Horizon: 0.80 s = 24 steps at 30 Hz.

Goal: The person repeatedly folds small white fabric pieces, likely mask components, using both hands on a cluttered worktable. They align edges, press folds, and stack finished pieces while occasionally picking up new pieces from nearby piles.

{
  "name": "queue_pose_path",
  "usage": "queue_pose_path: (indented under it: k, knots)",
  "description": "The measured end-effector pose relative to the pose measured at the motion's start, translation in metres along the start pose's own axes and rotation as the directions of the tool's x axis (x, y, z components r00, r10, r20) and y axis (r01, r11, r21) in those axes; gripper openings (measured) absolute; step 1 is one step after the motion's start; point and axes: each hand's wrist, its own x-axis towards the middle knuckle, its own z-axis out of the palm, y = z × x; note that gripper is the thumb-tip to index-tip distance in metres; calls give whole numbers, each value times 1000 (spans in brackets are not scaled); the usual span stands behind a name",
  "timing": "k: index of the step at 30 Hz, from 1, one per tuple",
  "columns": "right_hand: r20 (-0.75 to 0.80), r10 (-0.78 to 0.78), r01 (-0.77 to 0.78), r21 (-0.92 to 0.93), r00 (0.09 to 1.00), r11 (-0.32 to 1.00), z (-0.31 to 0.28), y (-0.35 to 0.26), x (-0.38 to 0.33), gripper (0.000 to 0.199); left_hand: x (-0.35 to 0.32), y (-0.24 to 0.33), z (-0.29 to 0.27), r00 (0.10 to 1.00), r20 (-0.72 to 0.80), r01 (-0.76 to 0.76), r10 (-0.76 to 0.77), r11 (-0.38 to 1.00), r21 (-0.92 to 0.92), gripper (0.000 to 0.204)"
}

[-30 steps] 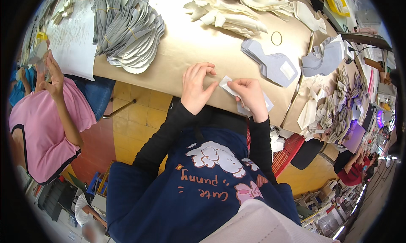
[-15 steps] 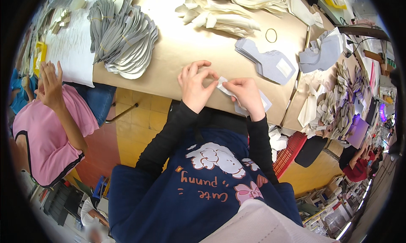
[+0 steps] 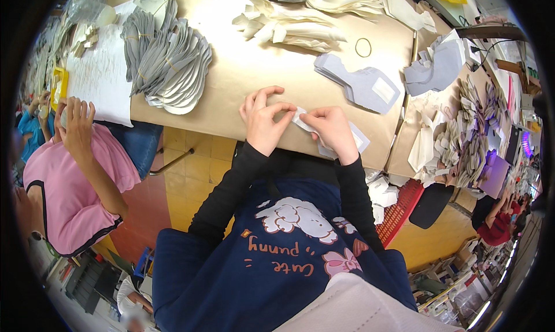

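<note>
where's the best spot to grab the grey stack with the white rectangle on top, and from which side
Probably at the narrow waist of the grey stack, from the near side, where the right hand already is: thumb on top, fingers against the layered edge. It lies flat, pinches in there, and its near-left edge shows stepped layers.

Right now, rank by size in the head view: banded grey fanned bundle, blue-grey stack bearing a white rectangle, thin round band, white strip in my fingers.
1. Banded bundle
2. Blue-grey stack
3. Round band, white strip: unsure, strip partly hidden
</note>
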Motion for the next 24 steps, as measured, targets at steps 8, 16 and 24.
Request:
queue_pose_path:
  k: [8,16,24]
  knots:
    - [114,-160,183,-236,981,954,-34,9,-35,33,0,-5,-1,992,-14,-123,124,991,57,5]
    - [55,-117,126,-214,992,969,-78,34,-68,38,0,-7,0,993,-7,-121,121,992,30,5]
    - [-81,-185,182,-36,979,983,-72,68,-70,36,-7,7,3,995,-5,-95,96,989,115,9]
